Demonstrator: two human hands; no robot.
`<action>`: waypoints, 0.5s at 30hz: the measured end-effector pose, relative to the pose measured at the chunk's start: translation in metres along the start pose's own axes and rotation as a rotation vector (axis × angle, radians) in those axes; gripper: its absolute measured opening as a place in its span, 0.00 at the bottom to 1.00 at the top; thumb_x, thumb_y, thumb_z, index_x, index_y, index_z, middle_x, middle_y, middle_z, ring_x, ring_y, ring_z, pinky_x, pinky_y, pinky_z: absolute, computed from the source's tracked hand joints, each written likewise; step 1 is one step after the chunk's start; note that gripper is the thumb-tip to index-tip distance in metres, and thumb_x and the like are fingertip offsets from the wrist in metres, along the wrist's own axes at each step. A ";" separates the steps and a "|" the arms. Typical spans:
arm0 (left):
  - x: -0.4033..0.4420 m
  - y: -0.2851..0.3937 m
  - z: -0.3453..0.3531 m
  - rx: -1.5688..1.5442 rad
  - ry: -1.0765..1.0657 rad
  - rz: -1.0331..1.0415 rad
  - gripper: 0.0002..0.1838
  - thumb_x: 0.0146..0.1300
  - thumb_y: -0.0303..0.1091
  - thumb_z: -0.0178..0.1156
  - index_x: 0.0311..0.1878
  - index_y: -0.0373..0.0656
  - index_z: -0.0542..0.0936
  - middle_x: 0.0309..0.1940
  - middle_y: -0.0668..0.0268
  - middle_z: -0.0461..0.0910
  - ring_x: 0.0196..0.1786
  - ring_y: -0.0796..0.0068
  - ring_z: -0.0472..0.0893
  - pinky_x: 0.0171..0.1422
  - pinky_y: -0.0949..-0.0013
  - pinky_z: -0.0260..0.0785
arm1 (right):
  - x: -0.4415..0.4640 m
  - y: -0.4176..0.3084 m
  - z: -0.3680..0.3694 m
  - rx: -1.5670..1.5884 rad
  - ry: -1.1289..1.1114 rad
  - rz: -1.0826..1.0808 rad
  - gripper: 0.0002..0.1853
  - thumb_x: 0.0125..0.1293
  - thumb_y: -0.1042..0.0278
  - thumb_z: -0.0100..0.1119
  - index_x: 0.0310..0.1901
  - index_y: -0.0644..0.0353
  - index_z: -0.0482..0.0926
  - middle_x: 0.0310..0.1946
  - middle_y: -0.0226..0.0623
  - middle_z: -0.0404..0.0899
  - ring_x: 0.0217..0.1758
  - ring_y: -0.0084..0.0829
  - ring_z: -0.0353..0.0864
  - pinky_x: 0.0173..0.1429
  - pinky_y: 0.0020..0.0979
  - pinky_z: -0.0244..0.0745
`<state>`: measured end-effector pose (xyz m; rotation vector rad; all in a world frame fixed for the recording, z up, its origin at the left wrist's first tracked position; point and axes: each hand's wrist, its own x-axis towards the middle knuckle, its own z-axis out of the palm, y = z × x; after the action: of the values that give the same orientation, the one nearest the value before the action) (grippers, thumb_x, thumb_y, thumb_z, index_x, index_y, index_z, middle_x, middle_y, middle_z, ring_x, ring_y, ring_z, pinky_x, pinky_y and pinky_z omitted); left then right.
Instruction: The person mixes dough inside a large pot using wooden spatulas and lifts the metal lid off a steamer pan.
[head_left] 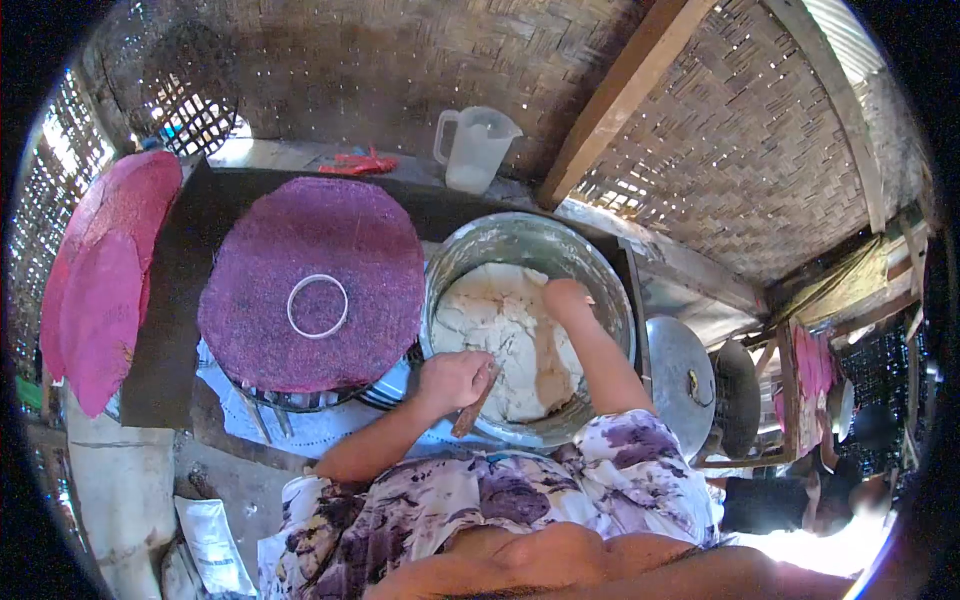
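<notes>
A large metal pot (632, 320) holds a mass of white dough or wet flour (500, 310) with a brownish patch on its right side. At the near left rim, my left hand (455, 382) is closed on a brown wooden stick (470, 412), which slants down outside the pot. My right hand (568, 300) is inside the pot at the right edge of the white mass, fingers closed; a small pale bit shows beside it, but what it grips is hidden.
A purple round mat (310, 240) bearing a white ring (290, 305) lies left of the pot. Behind are a translucent pitcher (478, 150) and a red item (360, 161). Pink sheets (105, 290) stand far left; a round metal lid (680, 375) is right.
</notes>
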<state>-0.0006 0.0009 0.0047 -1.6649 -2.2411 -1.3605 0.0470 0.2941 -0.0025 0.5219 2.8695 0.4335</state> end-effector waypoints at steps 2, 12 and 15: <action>-0.003 0.000 0.001 0.000 0.009 0.007 0.07 0.53 0.35 0.56 0.34 0.46 0.78 0.26 0.62 0.79 0.27 0.61 0.80 0.31 0.60 0.72 | -0.022 -0.016 -0.006 0.089 -0.049 -0.011 0.09 0.52 0.71 0.51 0.28 0.63 0.81 0.27 0.49 0.81 0.32 0.43 0.82 0.35 0.41 0.77; -0.003 0.003 -0.004 -0.006 -0.019 0.006 0.08 0.55 0.36 0.55 0.34 0.46 0.80 0.28 0.61 0.80 0.28 0.59 0.80 0.31 0.59 0.72 | -0.142 -0.013 -0.091 0.143 -0.062 0.042 0.08 0.56 0.72 0.49 0.34 0.63 0.77 0.28 0.49 0.79 0.34 0.46 0.81 0.36 0.42 0.76; -0.003 0.001 -0.002 0.002 -0.006 0.006 0.08 0.55 0.36 0.55 0.34 0.46 0.80 0.27 0.61 0.80 0.28 0.59 0.80 0.31 0.59 0.72 | -0.158 -0.008 -0.113 0.187 0.070 0.106 0.08 0.58 0.73 0.46 0.35 0.63 0.77 0.29 0.48 0.79 0.35 0.44 0.81 0.36 0.41 0.76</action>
<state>0.0005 -0.0022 0.0048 -1.6758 -2.2375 -1.3540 0.1628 0.2000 0.1223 0.7066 2.9769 0.2043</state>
